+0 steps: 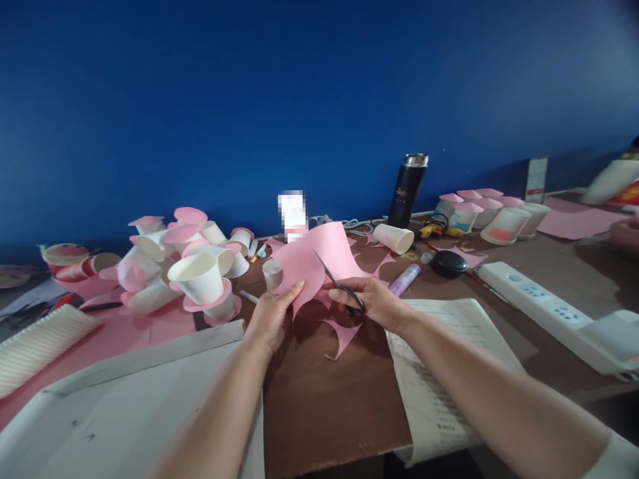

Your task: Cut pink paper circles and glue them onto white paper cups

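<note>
A sheet of pink paper (302, 261) is pinched between the thumb and fingers of my left hand (274, 313). Its far part curls upward, and the near edge is cut in a curve. My right hand (373, 301) is closed around the black handles of a pair of scissors (353, 299). The blades point up and left against the paper; whether they grip its edge is hard to see. Below the hands, a curved pink scrap (342, 338) lies on the brown table (329, 406).
White paper cups with pink discs (197, 279) crowd the left. Ahead right stand a black flask (408, 189), a lying cup (394, 238), a purple glue stick (404, 279) and a black case (448, 263). A power strip (544, 313) and printed sheet (444, 372) lie right, a white board (134, 412) left.
</note>
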`<state>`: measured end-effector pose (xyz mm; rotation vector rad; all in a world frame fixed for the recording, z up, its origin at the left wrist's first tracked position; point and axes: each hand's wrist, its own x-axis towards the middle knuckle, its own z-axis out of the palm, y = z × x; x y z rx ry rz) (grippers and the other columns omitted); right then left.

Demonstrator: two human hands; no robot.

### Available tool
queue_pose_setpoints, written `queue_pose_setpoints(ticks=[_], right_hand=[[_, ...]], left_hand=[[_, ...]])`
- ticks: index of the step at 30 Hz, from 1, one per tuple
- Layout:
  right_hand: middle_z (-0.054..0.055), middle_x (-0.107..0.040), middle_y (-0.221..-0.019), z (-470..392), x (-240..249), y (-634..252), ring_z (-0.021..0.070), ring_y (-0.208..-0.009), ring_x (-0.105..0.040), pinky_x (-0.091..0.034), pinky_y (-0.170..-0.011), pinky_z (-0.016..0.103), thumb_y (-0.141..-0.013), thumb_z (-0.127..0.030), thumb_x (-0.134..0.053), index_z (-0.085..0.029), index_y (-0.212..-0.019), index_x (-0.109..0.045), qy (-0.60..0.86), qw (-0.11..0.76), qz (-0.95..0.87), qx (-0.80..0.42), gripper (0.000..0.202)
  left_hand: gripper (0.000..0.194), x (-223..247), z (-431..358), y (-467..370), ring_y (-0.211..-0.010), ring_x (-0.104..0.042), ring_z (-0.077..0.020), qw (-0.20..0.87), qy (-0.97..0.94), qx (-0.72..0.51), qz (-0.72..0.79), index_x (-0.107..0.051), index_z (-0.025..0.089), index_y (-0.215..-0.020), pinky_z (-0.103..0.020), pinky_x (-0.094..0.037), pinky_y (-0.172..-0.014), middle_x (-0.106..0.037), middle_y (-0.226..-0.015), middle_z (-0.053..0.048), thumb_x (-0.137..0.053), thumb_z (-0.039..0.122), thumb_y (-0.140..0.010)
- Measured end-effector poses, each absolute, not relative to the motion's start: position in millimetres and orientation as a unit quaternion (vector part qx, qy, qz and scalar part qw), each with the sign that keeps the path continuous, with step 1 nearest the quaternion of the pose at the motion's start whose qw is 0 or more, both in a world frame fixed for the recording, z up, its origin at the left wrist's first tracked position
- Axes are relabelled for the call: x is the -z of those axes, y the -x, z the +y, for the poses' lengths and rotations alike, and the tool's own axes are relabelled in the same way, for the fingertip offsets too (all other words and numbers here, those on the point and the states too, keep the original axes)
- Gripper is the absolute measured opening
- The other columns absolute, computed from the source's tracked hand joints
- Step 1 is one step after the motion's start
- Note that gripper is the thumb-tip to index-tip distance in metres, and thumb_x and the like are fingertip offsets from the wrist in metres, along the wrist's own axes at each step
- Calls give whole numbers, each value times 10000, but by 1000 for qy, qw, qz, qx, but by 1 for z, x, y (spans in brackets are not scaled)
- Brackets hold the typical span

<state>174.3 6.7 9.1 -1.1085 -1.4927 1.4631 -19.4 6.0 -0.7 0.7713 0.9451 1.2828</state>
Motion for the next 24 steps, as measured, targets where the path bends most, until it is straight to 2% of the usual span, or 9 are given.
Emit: queue_pose_setpoints(ticks=[6, 24], right_hand=[[-7, -569, -633, 7, -8, -173, 90, -551, -461, -326, -484, 217, -695, -534, -730, -141, -1076, -720, 440, 378, -573, -579, 548], [-15, -555, -619, 5, -12, -172, 90, -562, -461, -332, -499, 222, -666, -536, -749, -135, -1043, -732, 457, 389, -569, -562, 551]], left_hand=[[503, -1, 5, 19, -825, -704, -250, 632, -331, -562, 419, -676, 97, -1099, -355, -570, -766, -736, -967, -130, -807, 289, -652], [511, 2, 7, 20, -847, -698, -248, 622, -346, -568, 413, -673, 90, -1116, -359, -558, -792, -728, -1006, -139, -797, 307, -671]])
